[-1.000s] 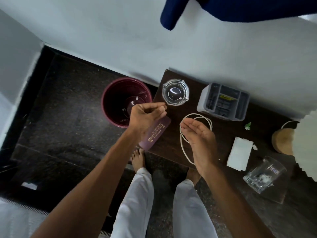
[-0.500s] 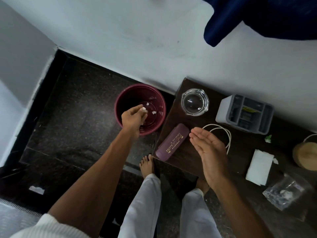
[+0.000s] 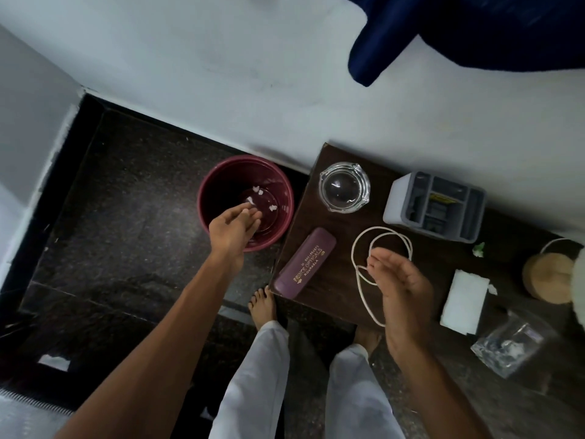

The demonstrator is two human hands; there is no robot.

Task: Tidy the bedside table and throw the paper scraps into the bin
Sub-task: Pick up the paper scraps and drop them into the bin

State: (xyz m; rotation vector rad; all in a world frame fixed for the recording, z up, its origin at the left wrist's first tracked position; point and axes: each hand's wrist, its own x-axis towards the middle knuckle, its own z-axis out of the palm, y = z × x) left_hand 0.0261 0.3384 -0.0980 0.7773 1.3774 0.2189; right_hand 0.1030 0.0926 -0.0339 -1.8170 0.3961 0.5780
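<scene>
Maroon round plastic bin (image 3: pixel 218 185) stands on the dark floor directly beneath the person's left hand (image 3: pixel 232 228), whose fingers are loosely spread and hold nothing. Small white paper scraps (image 3: pixel 254 198) lie at the bottom of the bin, just beyond the fingertips. The right hand (image 3: pixel 402 280) hovers above the dark wooden bedside table (image 3: pixel 342 248), palm turned towards the left hand, its fingers relaxed, slightly curved and empty. A looped white cord (image 3: pixel 361 245) lies under it. Between the two hands rests a long purple spectacle case (image 3: pixel 304 263) with gold lettering. Beyond the right hand's fingertips sit a round clear glass ashtray (image 3: pixel 344 187) and a grey plastic compartment organiser (image 3: pixel 433 207). To that hand's outer side lie a folded white tissue (image 3: pixel 463 296) and a tiny white scrap (image 3: pixel 492 289).
</scene>
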